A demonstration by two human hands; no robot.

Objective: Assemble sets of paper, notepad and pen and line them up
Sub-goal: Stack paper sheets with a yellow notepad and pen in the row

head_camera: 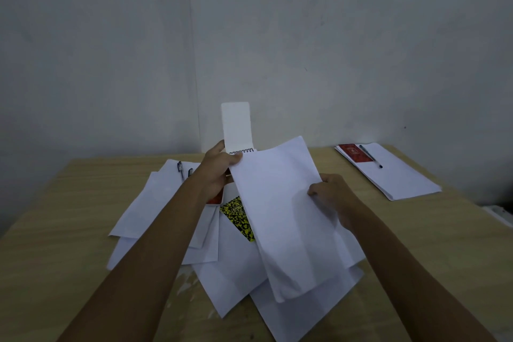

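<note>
Taking the raised white sheet of paper (280,219) as landmark: far to its left, two dark pens (184,171) lie on loose white sheets (144,203) spread over the pale wooden surface (55,230). At its upper left corner, the left hand (219,172) grips it together with a white spiral notepad (237,128). A yellow-black speckled notepad (238,216) lies beneath its left edge. The right hand (330,194) pinches its right edge. Far right rests a finished set: white paper (399,175), red notepad (355,153), pen (370,156).
</note>
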